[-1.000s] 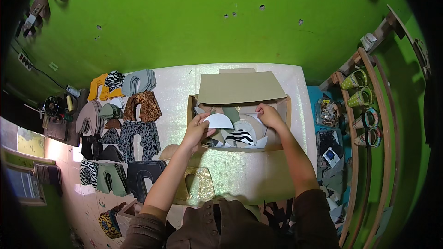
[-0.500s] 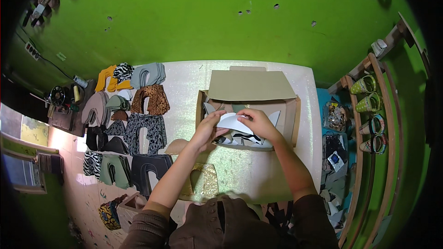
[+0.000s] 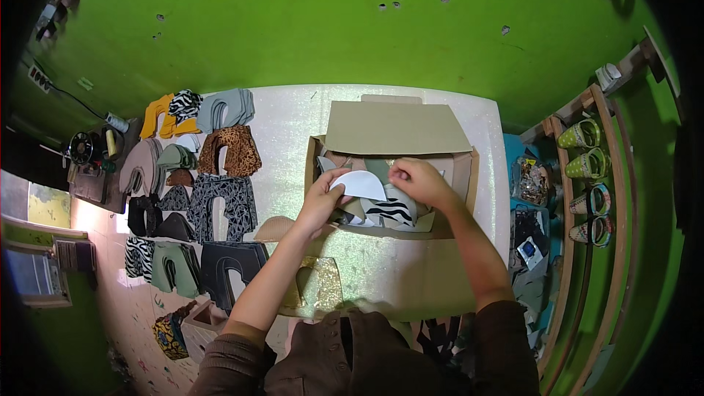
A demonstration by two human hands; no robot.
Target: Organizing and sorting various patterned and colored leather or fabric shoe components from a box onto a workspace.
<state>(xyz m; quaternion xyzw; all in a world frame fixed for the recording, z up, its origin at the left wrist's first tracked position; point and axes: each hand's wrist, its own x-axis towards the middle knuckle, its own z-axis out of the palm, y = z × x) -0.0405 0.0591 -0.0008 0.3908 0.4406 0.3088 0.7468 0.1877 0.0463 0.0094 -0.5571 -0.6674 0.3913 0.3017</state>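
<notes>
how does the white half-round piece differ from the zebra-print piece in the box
Pattern: the white half-round piece looks plain, while the zebra-print piece carries black stripes on white.
Place: the white half-round piece is held up in the left hand; the zebra-print piece lies among other scraps in the cardboard box.
Shared: both look thin, and both show white.

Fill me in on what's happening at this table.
A person's left hand holds a flat white half-round piece over an open brown cardboard box. The right hand is above the box too, fingers bunched; whether they grip anything is unclear. A black-and-white striped piece lies among scraps inside. To the left, stacks of cut pieces, including leopard-print arches, rest on the white sparkly table.
</notes>
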